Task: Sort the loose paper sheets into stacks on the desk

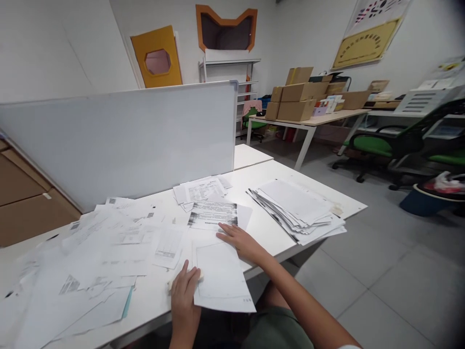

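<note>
1. Starting at the far left, we note cardboard boxes (22, 194) behind a white divider panel (119, 140) that stands along the back edge of the white table (261, 169).
2. Loose papers (101, 247) lie scattered and overlapping over the left half of the table.
3. Our left hand (184, 295) rests at the near table edge, fingers curled loosely over the left margin of a white sheet (221, 274); whether it pinches the sheet or only presses on it, we cannot tell. A small pale object (170, 285) sits just under the fingers, too blurred to identify.
4. The white sheet lies flat at the near edge, its lower part hanging slightly past it.
5. Our right hand (241, 240) lies flat and open, palm down, on the sheet's top right corner, gripping nothing. Just beyond its fingertips lies a printed page (213, 214) with dark bands.
6. A smaller paper pile (201, 190) sits behind that page.
7. On the right, 1 fanned stack of documents (298, 211) lies near the table's right edge.
8. Farther right, across the room: a desk with boxes (298, 99) and green chairs (378, 145).
</note>
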Tool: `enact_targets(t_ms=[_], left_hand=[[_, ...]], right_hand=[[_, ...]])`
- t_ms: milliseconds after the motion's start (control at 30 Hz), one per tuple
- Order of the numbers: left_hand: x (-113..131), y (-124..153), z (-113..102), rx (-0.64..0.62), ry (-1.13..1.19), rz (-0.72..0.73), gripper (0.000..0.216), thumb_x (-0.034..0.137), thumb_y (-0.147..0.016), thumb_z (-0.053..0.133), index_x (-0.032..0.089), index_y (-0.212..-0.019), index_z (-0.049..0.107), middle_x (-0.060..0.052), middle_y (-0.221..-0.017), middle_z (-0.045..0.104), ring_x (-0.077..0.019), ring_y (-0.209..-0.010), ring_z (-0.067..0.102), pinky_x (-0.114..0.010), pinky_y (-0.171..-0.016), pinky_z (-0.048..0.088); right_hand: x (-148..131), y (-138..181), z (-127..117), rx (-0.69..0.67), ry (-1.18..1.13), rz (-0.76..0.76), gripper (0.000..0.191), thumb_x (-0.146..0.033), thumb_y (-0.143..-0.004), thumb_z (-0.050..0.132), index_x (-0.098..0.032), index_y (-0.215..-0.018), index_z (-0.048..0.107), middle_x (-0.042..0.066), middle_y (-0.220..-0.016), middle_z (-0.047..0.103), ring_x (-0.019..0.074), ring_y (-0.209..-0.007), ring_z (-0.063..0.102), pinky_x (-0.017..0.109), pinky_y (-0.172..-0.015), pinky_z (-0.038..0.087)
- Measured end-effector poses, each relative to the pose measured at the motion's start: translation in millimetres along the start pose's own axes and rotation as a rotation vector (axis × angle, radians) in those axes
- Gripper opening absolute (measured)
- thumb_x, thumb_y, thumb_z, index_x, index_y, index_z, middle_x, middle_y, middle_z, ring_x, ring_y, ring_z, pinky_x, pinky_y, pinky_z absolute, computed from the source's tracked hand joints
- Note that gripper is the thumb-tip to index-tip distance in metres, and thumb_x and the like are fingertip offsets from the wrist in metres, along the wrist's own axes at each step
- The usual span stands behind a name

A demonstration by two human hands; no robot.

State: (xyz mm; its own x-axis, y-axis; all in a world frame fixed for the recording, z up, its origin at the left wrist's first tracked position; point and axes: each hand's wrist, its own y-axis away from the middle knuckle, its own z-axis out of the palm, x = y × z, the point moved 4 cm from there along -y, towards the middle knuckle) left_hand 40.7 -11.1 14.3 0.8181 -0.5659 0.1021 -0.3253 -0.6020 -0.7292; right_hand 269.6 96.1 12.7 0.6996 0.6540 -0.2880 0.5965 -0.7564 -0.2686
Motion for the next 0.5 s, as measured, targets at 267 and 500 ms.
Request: enact_targets(t_ms=[267,500], left_hand=[[-9,-3,5,-0.050,-0.014,0.103,0.046,0.012,-0.084,0.041,0.020,-0.129,0.048,-0.008,-0.117,0.064,-0.0253,-0.127,0.047,-0.040,-0.096,0.040],[-15,-10,3,-0.088,-0.079,0.161,0.060,0.012,-0.080,0.046,0.022,-0.138,0.039,-0.009,-0.128,0.058,-0.0274,-0.137,0.032,-0.042,-0.106,0.034]], right_hand=[[-2,0,-8,0.011,0.003,0.022,0.054,-0.017,-0.086,0.049,-0.022,-0.140,0.041,0.011,-0.153,0.025,0.0248,-0.140,0.026,0.045,-0.113,0.023],[27,41,-45,0.345,0.083,0.199,0.057,-0.011,-0.078,0.047,-0.014,-0.134,0.048,0.012,-0.138,0.051,0.0223,-0.131,0.041,0.044,-0.110,0.031]])
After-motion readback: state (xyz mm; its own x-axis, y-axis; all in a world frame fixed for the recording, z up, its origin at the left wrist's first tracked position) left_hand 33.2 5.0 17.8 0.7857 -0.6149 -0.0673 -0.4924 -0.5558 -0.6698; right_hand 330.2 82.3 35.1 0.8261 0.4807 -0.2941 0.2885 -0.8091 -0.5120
